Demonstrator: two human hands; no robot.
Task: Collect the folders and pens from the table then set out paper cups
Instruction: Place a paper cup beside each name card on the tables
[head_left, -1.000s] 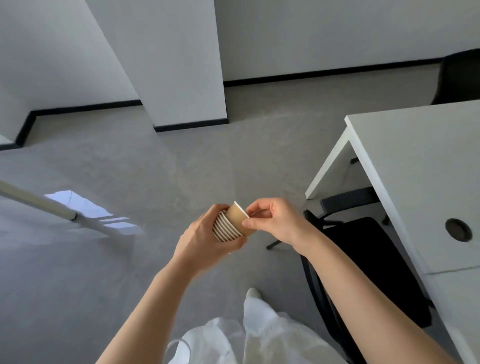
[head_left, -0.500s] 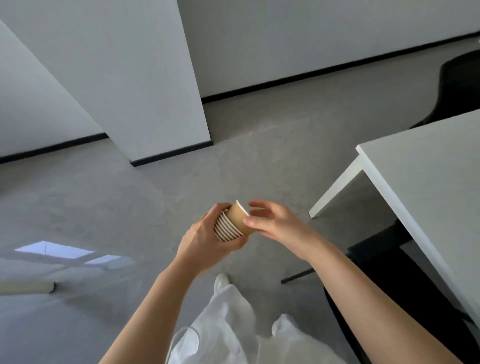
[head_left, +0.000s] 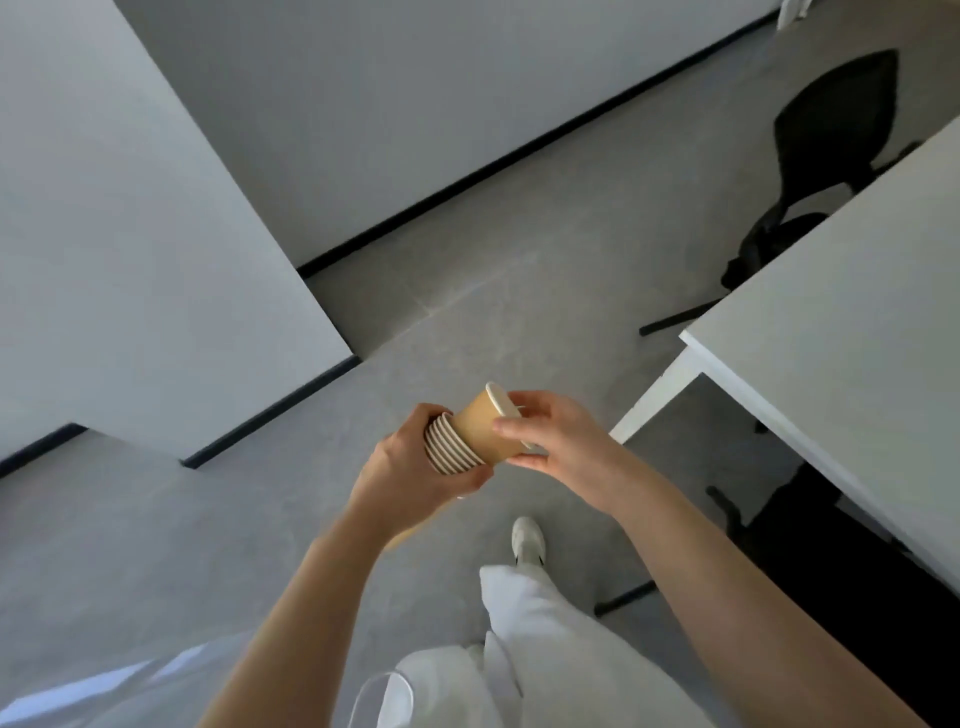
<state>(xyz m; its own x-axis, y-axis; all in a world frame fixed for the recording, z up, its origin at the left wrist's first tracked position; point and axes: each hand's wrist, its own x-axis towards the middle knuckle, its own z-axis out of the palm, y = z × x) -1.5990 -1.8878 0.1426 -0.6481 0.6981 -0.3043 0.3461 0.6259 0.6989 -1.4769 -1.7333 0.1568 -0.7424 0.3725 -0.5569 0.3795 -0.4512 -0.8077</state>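
Fingers: the left hand (head_left: 415, 467) is wrapping its curled fingers round the ribbed end of a nested stack of brown paper cups (head_left: 470, 431); the right hand (head_left: 563, 441) is pinching the outermost cup near its white rim, thumb on the near side and fingers curving over the far side.
Cups: the brown stack is lying almost sideways in mid-air between the two hands, white rolled rims showing as close stripes at the left end, one plain brown wall at the right end, with its white rim facing up and to the right.
Cup place: the stack is hanging over the grey floor (head_left: 519, 291), well apart from the tabletop and left of its near corner.
Table: the white rectangular table (head_left: 841, 332) is filling the right side, its corner and white leg sitting just right of the right hand; its top is showing bare.
Chairs: a black office chair (head_left: 831, 135) is standing beyond the table's far edge; another dark chair (head_left: 857, 561) is tucked under the near edge.
Open room: grey floor is spreading left and ahead up to a white wall block (head_left: 130, 260) with a black skirting.
Person: white trousers and a white shoe (head_left: 527, 538) are showing below the hands.
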